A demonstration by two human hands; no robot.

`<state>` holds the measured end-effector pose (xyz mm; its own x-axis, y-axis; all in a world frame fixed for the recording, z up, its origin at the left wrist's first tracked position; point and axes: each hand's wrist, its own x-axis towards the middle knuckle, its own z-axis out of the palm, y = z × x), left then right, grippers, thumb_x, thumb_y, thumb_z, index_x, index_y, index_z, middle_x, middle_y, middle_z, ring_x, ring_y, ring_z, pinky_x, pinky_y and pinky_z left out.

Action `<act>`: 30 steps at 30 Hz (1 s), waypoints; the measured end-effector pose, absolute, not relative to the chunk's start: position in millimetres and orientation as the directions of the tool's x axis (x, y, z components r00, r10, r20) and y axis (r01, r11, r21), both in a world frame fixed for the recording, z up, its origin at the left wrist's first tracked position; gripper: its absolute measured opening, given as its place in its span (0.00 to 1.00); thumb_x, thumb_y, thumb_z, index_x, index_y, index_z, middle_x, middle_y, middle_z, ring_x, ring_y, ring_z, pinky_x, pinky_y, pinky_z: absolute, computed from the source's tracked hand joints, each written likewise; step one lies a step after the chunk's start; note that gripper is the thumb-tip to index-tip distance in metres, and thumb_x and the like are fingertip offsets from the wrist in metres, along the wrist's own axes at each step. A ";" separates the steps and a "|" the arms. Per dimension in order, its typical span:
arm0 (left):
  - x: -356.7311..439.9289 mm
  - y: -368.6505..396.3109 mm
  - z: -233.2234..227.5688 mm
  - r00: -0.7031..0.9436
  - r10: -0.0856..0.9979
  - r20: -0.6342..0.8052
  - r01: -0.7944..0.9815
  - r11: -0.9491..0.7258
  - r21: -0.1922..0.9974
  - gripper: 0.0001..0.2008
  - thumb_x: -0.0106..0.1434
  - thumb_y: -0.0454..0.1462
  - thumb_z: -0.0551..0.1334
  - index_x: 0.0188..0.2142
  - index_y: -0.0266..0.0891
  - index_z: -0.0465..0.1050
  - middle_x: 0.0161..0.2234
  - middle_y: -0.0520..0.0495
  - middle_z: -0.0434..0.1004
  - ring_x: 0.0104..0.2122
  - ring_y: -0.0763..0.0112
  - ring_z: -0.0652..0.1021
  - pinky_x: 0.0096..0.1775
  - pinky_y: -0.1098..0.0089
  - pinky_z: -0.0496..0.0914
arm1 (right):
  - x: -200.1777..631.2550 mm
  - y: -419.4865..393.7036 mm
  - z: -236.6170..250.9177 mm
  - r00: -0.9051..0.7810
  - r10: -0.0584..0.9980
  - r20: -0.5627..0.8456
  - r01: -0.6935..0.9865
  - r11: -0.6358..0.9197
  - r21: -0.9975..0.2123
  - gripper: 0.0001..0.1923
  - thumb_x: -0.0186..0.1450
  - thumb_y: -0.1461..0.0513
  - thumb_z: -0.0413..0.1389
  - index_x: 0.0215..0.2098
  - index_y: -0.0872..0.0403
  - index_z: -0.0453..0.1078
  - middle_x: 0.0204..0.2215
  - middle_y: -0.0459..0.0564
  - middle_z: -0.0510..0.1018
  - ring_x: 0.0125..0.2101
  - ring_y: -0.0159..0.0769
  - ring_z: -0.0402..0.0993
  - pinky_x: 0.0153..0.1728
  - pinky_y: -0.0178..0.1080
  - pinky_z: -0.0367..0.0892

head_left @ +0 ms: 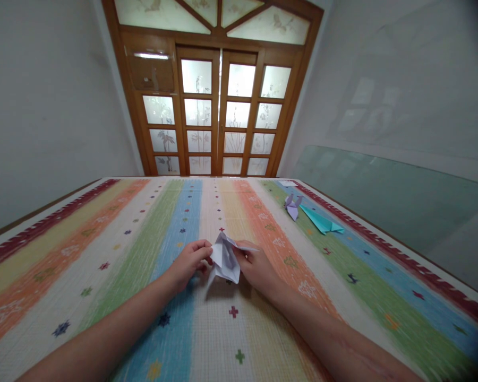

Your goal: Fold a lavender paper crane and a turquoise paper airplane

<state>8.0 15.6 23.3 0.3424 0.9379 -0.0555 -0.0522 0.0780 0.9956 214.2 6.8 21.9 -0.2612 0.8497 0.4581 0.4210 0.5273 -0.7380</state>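
A folded piece of white paper [226, 262], with several creased flaps and points, is held up just above the striped cloth between both hands. My left hand [191, 263] pinches its left edge between thumb and fingers. On the other side, my right hand [259, 268] grips the right part of the paper, with the thumb near a flap that sticks out to the right. Some fingers of the right hand are hidden behind the paper and the hand itself.
A striped, patterned cloth [143, 276] covers the table. At the back right lie a purple folded paper figure [292, 207] and a turquoise folded paper piece [321, 219]. Wooden doors with glass panes [219, 111] stand beyond the far edge. Walls rise on both sides.
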 end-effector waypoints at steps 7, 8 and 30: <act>13.0 14.8 18.8 0.373 0.925 -0.065 0.019 0.062 0.998 0.13 0.57 0.46 0.62 0.28 0.39 0.64 0.23 0.51 0.72 0.18 0.77 0.70 0.21 0.75 0.65 | 214.5 4.8 19.0 -0.296 0.835 0.464 0.356 0.547 -0.757 0.28 0.65 0.64 0.56 0.64 0.50 0.65 0.54 0.56 0.76 0.48 0.42 0.75 0.49 0.47 0.70; 14.1 14.3 19.3 0.370 0.927 -0.055 0.033 0.046 0.998 0.13 0.57 0.45 0.62 0.28 0.39 0.63 0.23 0.51 0.71 0.17 0.77 0.70 0.21 0.74 0.65 | 214.2 4.4 18.8 -0.313 0.819 0.481 0.349 0.570 -0.744 0.29 0.65 0.65 0.56 0.64 0.50 0.64 0.55 0.57 0.76 0.49 0.42 0.75 0.50 0.47 0.70; 11.9 8.5 22.8 0.356 0.922 0.153 0.138 -0.214 0.967 0.08 0.60 0.40 0.58 0.28 0.38 0.67 0.25 0.51 0.70 0.25 0.70 0.75 0.29 0.70 0.72 | 211.5 18.1 0.2 -0.095 0.970 0.223 0.363 0.243 -0.900 0.22 0.71 0.52 0.49 0.26 0.55 0.73 0.23 0.47 0.75 0.24 0.34 0.68 0.24 0.35 0.58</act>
